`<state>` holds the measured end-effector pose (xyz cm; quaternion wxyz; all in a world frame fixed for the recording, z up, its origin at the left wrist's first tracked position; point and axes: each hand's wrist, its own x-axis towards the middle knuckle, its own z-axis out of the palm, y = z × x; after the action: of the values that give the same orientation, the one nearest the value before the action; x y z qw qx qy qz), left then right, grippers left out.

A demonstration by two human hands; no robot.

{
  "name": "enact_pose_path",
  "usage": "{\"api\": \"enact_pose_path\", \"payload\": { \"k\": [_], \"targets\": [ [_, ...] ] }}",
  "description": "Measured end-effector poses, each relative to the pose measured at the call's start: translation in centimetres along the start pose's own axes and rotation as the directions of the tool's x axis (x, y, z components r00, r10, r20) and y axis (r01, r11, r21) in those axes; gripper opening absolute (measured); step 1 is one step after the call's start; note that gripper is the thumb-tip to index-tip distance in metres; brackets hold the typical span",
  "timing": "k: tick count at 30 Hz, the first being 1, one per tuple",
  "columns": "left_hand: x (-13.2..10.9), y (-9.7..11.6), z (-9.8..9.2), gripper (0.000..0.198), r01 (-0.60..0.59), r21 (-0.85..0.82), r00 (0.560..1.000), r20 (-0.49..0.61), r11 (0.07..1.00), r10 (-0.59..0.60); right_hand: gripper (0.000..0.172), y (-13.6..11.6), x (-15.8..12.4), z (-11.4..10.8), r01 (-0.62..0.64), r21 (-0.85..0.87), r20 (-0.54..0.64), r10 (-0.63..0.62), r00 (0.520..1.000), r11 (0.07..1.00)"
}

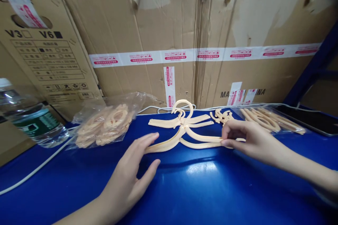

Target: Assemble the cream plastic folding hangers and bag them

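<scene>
Cream plastic hangers (185, 126) lie in a small pile on the blue table (200, 190), hooks toward the cardboard wall. My right hand (244, 137) pinches the right arm end of the front hanger. My left hand (132, 175) lies flat with fingers stretched out, its fingertips by the left arm end of the same hanger, holding nothing.
A clear bag of cream plastic rings (105, 124) sits at left. Another bag of hanger parts (269, 119) lies at right, with loose small hooks (221, 115) beside it. A water bottle (29, 119) stands far left. Cardboard boxes (169, 35) wall the back; a white cable (34, 172) runs along.
</scene>
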<state>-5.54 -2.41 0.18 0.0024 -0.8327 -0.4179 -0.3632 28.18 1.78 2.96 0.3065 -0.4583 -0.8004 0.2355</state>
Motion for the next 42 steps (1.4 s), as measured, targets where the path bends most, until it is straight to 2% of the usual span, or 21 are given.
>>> {"api": "enact_pose_path", "payload": {
  "k": [4, 8, 10, 11, 13, 14, 17, 20, 23, 31, 36, 40, 42],
  "targets": [
    [-0.1, -0.3, 0.3, 0.029, -0.122, -0.097, 0.986, 0.106, 0.988, 0.132, 0.016, -0.9, -0.6, 1.1, 0.049, -0.060, 0.084, -0.044, 0.995, 0.997],
    [0.0, -0.4, 0.4, 0.030, -0.063, -0.165, 0.989, 0.124, 0.984, 0.084, 0.018, -0.6, -0.3, -0.1, 0.030, -0.027, 0.167, -0.025, 0.986, 0.999],
    [0.0, -0.4, 0.4, 0.031, -0.036, -0.186, 0.989, 0.133, 0.982, 0.061, 0.023, 0.3, 0.3, -1.5, -0.004, -0.030, 0.104, 0.007, 0.995, 1.000],
    [0.1, -0.4, 0.4, 0.032, -0.032, -0.191, 0.989, 0.138, 0.981, 0.059, 0.025, 1.0, 0.7, -2.2, -0.006, -0.068, 0.033, 0.008, 0.999, 0.998],
    [0.2, -0.3, 0.3, 0.033, -0.033, -0.190, 0.987, 0.150, 0.981, 0.062, 0.025, 2.5, 1.3, -3.5, 0.015, -0.219, -0.110, -0.040, 0.993, 0.976],
    [0.2, -0.3, 0.3, 0.033, -0.032, -0.184, 0.986, 0.155, 0.982, 0.061, 0.024, 3.3, 1.5, -3.9, 0.033, -0.314, -0.144, -0.082, 0.986, 0.949],
    [0.3, -0.1, 0.0, 0.034, -0.018, -0.166, 0.985, 0.167, 0.986, 0.047, 0.023, 5.3, 1.9, -4.2, 0.139, -0.496, -0.096, -0.213, 0.972, 0.857],
    [0.4, -0.1, 0.0, 0.035, -0.015, -0.167, 0.984, 0.175, 0.986, 0.044, 0.024, 6.4, 2.0, -3.7, 0.237, -0.570, -0.003, -0.290, 0.957, 0.786],
    [0.6, 0.0, 0.0, 0.035, -0.021, -0.168, 0.983, 0.174, 0.985, 0.051, 0.025, 6.9, 2.1, -3.2, 0.267, -0.629, 0.011, -0.335, 0.942, 0.730],
    [0.6, 0.3, -0.1, 0.032, -0.020, -0.163, 0.985, 0.168, 0.986, 0.048, 0.024, 7.5, 2.5, -2.3, 0.267, -0.650, -0.017, -0.365, 0.931, 0.712],
    [0.7, 0.4, -0.2, 0.031, -0.003, -0.156, 0.985, 0.172, 0.988, 0.030, 0.025, 7.6, 2.4, -2.4, 0.207, -0.625, -0.134, -0.365, 0.921, 0.753],
    [0.7, 0.5, -0.3, 0.031, -0.010, -0.168, 0.985, 0.168, 0.986, 0.038, 0.021, 7.0, 2.1, -2.6, 0.123, -0.581, -0.296, -0.350, 0.889, 0.805],
    [0.6, 0.5, -0.3, 0.030, 0.000, -0.178, 0.985, 0.170, 0.984, 0.030, 0.019, 6.2, 1.9, -2.7, 0.065, -0.485, -0.420, -0.298, 0.857, 0.872]
  ]
}}
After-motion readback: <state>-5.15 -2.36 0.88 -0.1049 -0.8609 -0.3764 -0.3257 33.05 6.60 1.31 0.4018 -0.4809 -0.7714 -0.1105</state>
